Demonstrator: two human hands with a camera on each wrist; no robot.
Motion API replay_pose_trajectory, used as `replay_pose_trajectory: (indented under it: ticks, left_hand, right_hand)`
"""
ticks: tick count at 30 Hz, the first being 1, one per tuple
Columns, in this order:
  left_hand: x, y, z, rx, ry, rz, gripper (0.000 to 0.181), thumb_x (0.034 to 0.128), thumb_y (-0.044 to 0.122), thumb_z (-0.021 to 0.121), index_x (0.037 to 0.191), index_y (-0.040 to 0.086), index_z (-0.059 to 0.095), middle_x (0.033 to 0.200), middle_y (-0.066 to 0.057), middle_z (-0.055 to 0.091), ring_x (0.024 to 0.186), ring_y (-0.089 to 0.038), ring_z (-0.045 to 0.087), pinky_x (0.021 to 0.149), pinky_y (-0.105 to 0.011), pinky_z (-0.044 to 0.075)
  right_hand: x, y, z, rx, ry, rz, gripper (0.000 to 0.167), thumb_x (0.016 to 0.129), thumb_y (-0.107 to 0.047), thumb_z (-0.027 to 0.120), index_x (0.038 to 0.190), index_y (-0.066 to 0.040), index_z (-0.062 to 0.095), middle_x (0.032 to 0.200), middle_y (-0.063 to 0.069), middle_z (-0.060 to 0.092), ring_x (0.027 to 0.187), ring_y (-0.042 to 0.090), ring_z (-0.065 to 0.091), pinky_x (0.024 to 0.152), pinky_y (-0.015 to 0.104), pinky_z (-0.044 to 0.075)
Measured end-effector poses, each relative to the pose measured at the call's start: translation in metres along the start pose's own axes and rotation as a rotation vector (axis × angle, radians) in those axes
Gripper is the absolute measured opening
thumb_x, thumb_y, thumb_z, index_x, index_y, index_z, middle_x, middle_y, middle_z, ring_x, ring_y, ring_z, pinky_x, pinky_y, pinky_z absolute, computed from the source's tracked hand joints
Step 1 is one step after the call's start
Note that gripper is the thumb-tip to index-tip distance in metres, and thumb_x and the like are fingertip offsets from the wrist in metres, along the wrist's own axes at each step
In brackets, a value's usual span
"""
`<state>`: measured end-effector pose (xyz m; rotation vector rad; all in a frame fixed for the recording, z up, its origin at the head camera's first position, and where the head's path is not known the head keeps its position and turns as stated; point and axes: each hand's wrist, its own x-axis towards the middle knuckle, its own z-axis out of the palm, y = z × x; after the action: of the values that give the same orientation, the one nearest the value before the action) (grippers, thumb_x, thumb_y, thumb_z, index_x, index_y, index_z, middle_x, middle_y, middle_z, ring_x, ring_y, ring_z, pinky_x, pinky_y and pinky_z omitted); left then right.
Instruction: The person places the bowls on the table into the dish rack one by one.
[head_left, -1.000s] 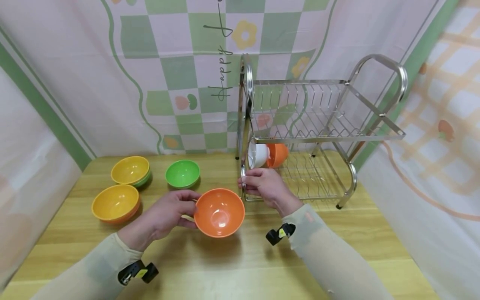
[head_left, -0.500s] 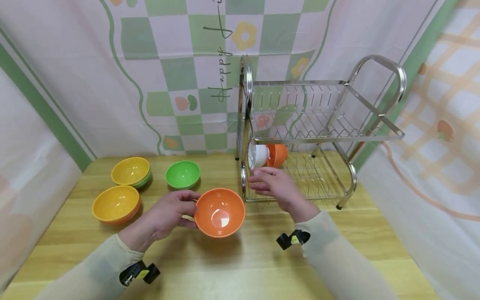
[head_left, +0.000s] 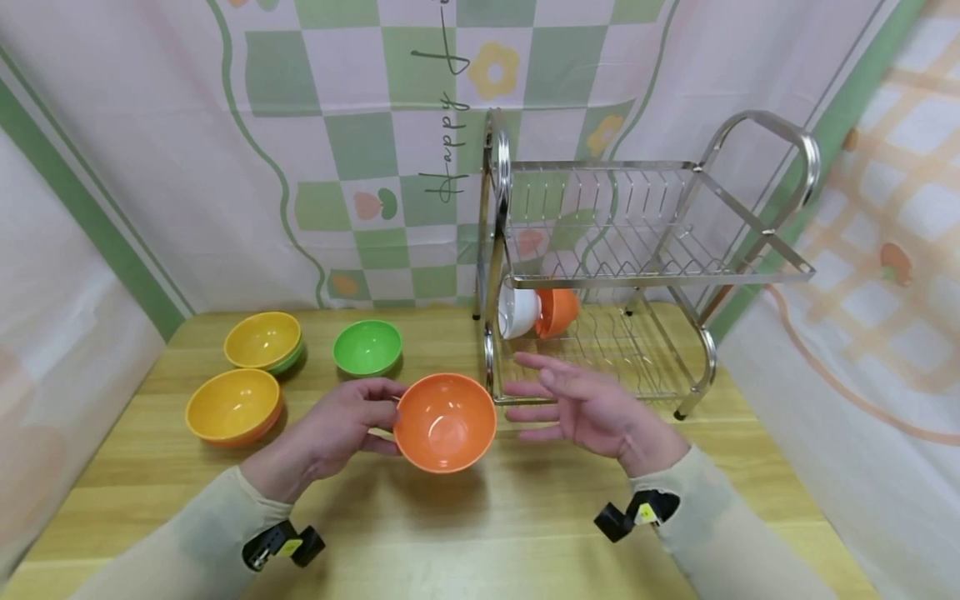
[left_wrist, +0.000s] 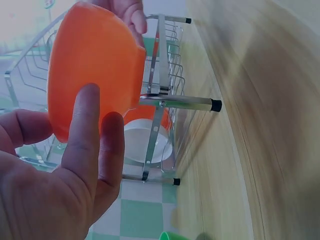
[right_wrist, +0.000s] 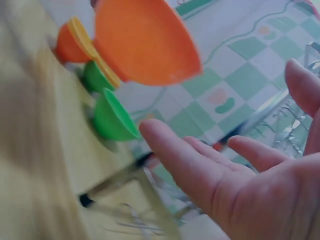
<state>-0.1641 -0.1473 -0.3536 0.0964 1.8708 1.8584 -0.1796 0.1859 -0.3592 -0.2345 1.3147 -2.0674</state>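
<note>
An orange bowl [head_left: 446, 423] is held above the table by my left hand [head_left: 341, 425], thumb at its rim and fingers beneath. In the left wrist view those fingers [left_wrist: 85, 135] lie along the underside of the orange bowl [left_wrist: 100, 65]. My right hand [head_left: 592, 408] is just right of the bowl, fingers spread toward it, holding nothing; a small gap separates them. Behind that hand stands a two-tier metal dish rack [head_left: 660, 275]. On its lower tier, a white bowl [head_left: 519, 312] and another orange bowl [head_left: 557, 312] rest on their sides.
A green bowl [head_left: 367, 347] sits behind my left hand. Farther left are two stacks, each topped by a yellow bowl [head_left: 262, 340], one over green and one over orange. A patterned cloth [head_left: 360, 150] hangs behind the wooden table [head_left: 420, 542].
My right hand has left the rack's left post, moved right and toward me, and spread its fingers. The left hand and its orange bowl have barely moved.
</note>
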Motion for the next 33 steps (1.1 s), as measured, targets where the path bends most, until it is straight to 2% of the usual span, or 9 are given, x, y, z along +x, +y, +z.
replay_pose_trajectory:
  ticks: [5, 9, 13, 20, 25, 33]
  left_hand:
    - [0.002, 0.001, 0.005, -0.020, -0.016, 0.001, 0.048, 0.0848, -0.003, 0.057, 0.132, -0.011, 0.051, 0.116, -0.023, 0.059, 0.090, -0.030, 0.066, 0.076, -0.045, 0.060]
    - [0.002, 0.002, 0.009, -0.038, -0.032, 0.009, 0.049, 0.0851, -0.004, 0.056, 0.133, -0.012, 0.050, 0.116, -0.022, 0.058, 0.090, -0.029, 0.065, 0.075, -0.044, 0.061]
    - [0.002, 0.003, 0.012, -0.049, -0.045, 0.013, 0.048, 0.0858, -0.004, 0.056, 0.133, -0.012, 0.049, 0.115, -0.022, 0.058, 0.090, -0.027, 0.065, 0.075, -0.043, 0.061]
    - [0.003, 0.001, 0.014, -0.063, -0.046, 0.011, 0.047, 0.0858, -0.004, 0.056, 0.132, -0.012, 0.050, 0.114, -0.021, 0.058, 0.090, -0.027, 0.065, 0.077, -0.044, 0.060]
    - [0.004, 0.000, 0.014, -0.070, -0.053, 0.007, 0.047, 0.0861, -0.004, 0.056, 0.132, -0.012, 0.050, 0.115, -0.021, 0.058, 0.091, -0.027, 0.065, 0.077, -0.044, 0.060]
    - [0.003, 0.001, 0.015, -0.073, -0.065, -0.003, 0.047, 0.0858, -0.004, 0.055, 0.132, -0.011, 0.050, 0.114, -0.021, 0.058, 0.090, -0.027, 0.064, 0.077, -0.043, 0.060]
  right_hand:
    - [0.003, 0.015, 0.004, 0.103, -0.059, 0.038, 0.066, 0.103, -0.011, 0.055, 0.159, -0.011, 0.021, 0.153, 0.025, 0.034, 0.126, 0.052, 0.046, 0.105, 0.069, 0.029]
    - [0.005, 0.022, 0.011, 0.137, -0.051, 0.051, 0.067, 0.099, -0.007, 0.060, 0.158, -0.010, 0.026, 0.150, 0.019, 0.041, 0.118, 0.044, 0.056, 0.103, 0.066, 0.035]
    - [0.005, 0.026, 0.018, 0.169, -0.034, 0.061, 0.059, 0.100, -0.005, 0.059, 0.154, -0.013, 0.038, 0.144, 0.018, 0.049, 0.115, 0.041, 0.060, 0.101, 0.063, 0.041]
    - [0.007, 0.030, 0.023, 0.220, -0.049, 0.037, 0.041, 0.102, -0.007, 0.055, 0.141, -0.018, 0.057, 0.141, 0.022, 0.050, 0.111, 0.040, 0.062, 0.097, 0.056, 0.048]
    - [0.007, 0.031, 0.024, 0.220, -0.071, 0.012, 0.037, 0.103, -0.007, 0.054, 0.138, -0.016, 0.060, 0.138, 0.021, 0.053, 0.110, 0.039, 0.063, 0.095, 0.051, 0.052]
    - [0.007, 0.031, 0.025, 0.155, -0.069, -0.040, 0.040, 0.102, -0.007, 0.055, 0.143, -0.008, 0.053, 0.136, 0.022, 0.056, 0.116, 0.038, 0.061, 0.098, 0.054, 0.048]
